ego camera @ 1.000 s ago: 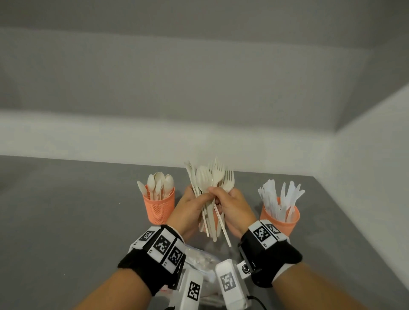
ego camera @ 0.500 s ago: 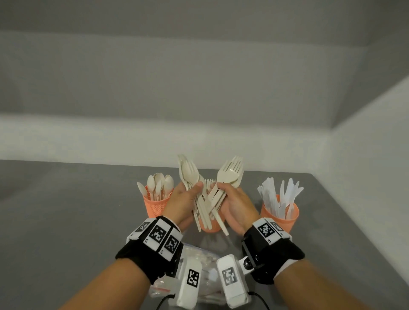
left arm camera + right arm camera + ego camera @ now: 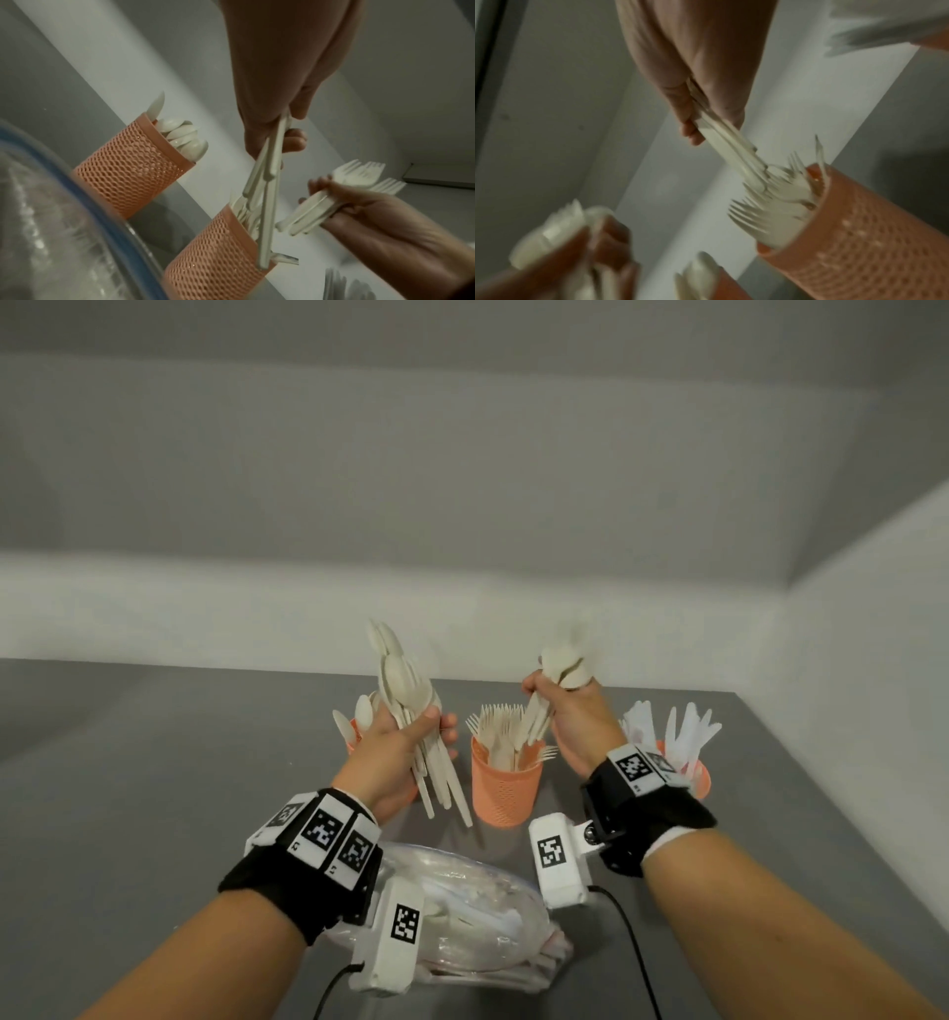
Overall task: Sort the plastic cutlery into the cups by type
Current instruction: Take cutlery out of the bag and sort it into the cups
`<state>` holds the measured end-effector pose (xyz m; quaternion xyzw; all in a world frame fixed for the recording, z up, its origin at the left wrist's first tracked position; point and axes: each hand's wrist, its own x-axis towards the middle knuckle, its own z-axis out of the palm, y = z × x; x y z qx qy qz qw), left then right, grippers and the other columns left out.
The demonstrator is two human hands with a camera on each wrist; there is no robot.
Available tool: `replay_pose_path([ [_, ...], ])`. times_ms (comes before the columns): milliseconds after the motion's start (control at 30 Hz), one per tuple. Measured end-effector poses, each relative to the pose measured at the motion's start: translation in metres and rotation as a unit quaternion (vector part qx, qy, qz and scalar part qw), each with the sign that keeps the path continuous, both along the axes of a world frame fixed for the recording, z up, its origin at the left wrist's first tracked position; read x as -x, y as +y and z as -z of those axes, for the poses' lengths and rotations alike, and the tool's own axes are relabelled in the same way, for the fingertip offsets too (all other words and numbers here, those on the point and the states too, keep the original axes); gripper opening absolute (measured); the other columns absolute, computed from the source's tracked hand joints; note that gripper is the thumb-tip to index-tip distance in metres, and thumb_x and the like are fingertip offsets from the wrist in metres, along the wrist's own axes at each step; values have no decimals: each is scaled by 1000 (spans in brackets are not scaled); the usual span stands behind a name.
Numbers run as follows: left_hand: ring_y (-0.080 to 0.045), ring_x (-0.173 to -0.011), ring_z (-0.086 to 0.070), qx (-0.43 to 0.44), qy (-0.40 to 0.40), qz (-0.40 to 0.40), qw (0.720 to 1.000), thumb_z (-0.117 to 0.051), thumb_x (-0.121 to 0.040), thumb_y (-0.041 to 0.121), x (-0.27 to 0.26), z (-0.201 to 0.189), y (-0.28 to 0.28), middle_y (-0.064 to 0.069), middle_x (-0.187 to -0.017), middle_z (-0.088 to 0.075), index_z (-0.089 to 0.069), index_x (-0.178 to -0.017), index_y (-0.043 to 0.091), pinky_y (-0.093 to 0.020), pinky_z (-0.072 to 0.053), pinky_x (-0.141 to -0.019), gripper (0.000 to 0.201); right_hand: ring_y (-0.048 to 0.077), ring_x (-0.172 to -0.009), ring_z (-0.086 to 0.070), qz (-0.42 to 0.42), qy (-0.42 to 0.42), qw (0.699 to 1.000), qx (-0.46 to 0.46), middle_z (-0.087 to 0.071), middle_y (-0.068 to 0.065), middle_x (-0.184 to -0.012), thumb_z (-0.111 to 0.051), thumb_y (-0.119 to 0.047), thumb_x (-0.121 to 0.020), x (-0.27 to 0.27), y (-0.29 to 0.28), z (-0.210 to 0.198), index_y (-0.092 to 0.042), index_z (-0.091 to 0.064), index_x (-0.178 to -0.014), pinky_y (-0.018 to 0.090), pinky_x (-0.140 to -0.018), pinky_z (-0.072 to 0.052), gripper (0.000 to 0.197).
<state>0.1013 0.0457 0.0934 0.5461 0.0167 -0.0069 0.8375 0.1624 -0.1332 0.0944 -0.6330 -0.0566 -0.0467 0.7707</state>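
Observation:
My left hand (image 3: 411, 737) grips a bundle of beige spoons (image 3: 398, 680), bowls up, in front of the left orange mesh cup (image 3: 353, 742), which holds spoons. The handles (image 3: 267, 168) hang over the middle cup (image 3: 218, 255). My right hand (image 3: 562, 706) grips a bundle of beige forks (image 3: 565, 660), blurred, tines up. Their handles (image 3: 721, 134) point down toward the middle orange cup (image 3: 506, 793), which holds forks (image 3: 765, 201). The right orange cup (image 3: 701, 778) holds white knives (image 3: 688, 731) and is partly hidden by my right wrist.
A clear plastic bag (image 3: 462, 911) with more cutlery lies on the grey table (image 3: 154, 788) near me, under my wrists. White walls close the table at the back and right.
My hands held one mixed bundle together over the middle cup. They have parted: the left hand carried the spoons left, the right hand took the forks right and up, uncovering the fork cup.

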Motion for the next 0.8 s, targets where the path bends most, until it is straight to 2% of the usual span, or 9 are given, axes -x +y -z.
replay_pose_path([
  [100, -12, -60, -58, -12, 8, 30, 999, -46, -94, 2, 3, 0, 4, -5, -75, -59, -48, -96, 14, -34, -51, -74, 12, 20, -82, -54, 37, 0, 997, 69, -55, 0, -81, -61, -3, -82, -11, 7, 18, -18, -53, -93, 39, -81, -47, 20],
  [200, -11, -57, -57, -17, 17, 53, 998, -50, -91, 0, 6, 2, 9, -5, -72, -61, -51, -94, 10, -34, -52, -73, 10, 19, -80, -55, 55, 9, 995, 87, -54, 2, -86, -61, -3, -83, -17, 4, 31, -32, -48, -105, 40, -82, -50, 38],
  [300, -11, -58, -57, -16, 21, 62, 998, -52, -89, 1, 5, 5, 11, -5, -74, -61, -52, -97, 8, -31, -54, -71, 10, 24, -82, -59, 64, -10, 988, 142, -56, 7, -88, -54, -8, -85, -19, 4, 34, -48, -49, -91, 41, -81, -50, 41],
  [433, -12, -59, -58, -23, 15, 70, 997, -52, -90, 1, 4, 6, 8, -5, -73, -62, -53, -98, 4, -27, -55, -65, 9, 26, -88, -58, 14, 16, 962, 273, -60, 3, -86, -45, -8, -91, -25, 8, 39, -23, -52, -83, 42, -90, -47, 19],
  [500, -11, -58, -58, -24, 8, 73, 997, -51, -90, 0, 5, 5, 5, -5, -71, -61, -54, -92, 4, -25, -55, -62, 6, 30, -98, -61, -24, 36, 951, 306, -64, 10, -99, -48, -15, -93, -24, 13, 41, -15, -54, -96, 46, -96, -47, 7],
  [533, -11, -59, -59, -26, 5, 74, 997, -50, -91, 0, 6, 5, 3, -5, -70, -61, -55, -90, 5, -25, -55, -61, 7, 29, -100, -61, -24, 37, 953, 301, -64, 9, -103, -51, -19, -93, -23, 14, 41, -14, -53, -104, 45, -96, -48, 13],
  [633, -12, -62, -65, -22, 8, 71, 997, -50, -91, 3, 6, 8, 2, -4, -71, -65, -54, -96, 5, -25, -56, -61, 7, 18, -92, -56, 53, -17, 961, 272, -57, 0, -101, -45, -24, -96, -19, 12, 36, -14, -51, -114, 28, -81, -45, 21],
  [700, -12, -61, -66, -12, 11, 70, 997, -49, -92, 4, 5, 9, 2, -5, -73, -66, -53, -101, 6, -24, -57, -60, 10, 18, -93, -53, 69, -55, 934, 346, -59, 5, -101, -37, -15, -98, -19, 10, 35, -6, -58, -106, 25, -77, -39, 24],
  [800, -11, -56, -61, -17, 8, 86, 996, -49, -93, 5, 8, 8, -1, -2, -69, -63, -53, -94, 9, -25, -55, -59, 5, 28, -102, -55, 31, -68, 880, 469, -60, 17, -107, -38, -6, -96, -19, 7, 42, 2, -63, -98, 28, -84, -37, 26],
])
